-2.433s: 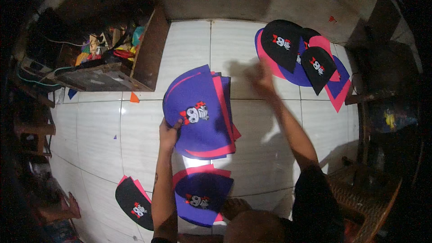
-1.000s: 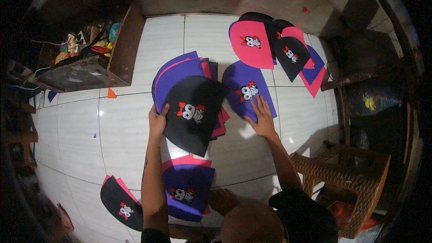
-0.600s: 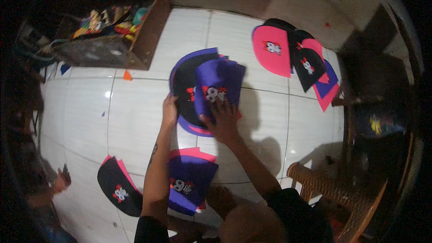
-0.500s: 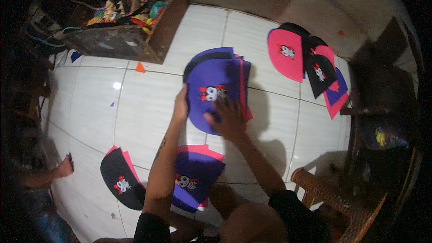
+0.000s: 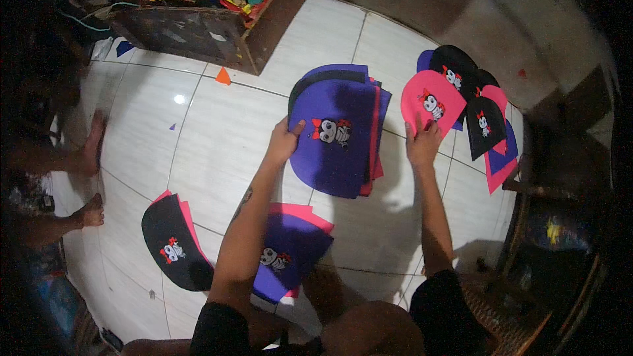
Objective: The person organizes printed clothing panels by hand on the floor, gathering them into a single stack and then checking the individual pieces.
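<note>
My left hand [image 5: 284, 142] grips the left edge of a stack of rounded fabric-like panels, its thumb on top. The top panel [image 5: 330, 165] is purple with a cartoon bug in white, black and red; black, purple and pink layers show at its edges. To the right, my right hand [image 5: 423, 146] pinches the lower edge of a pink panel [image 5: 422, 92] with the same bug. That pink panel overlaps a black panel [image 5: 455, 59]. Beside it lie another black panel [image 5: 484, 128] and more pink and purple ones. Whether the stack touches the floor is unclear.
Near my left forearm lie a black panel [image 5: 168, 237] over pink ones and a purple panel [image 5: 303, 240] over pink. A wooden box [image 5: 191, 33] of mixed items stands far left, with an orange scrap [image 5: 223, 76] before it. Another person's feet [image 5: 92, 212] show at left.
My right hand has left the top of the purple stack, moved right and taken hold of the pink panel, which is now tilted. My left hand stays at the stack's left edge, thumb now on top.
</note>
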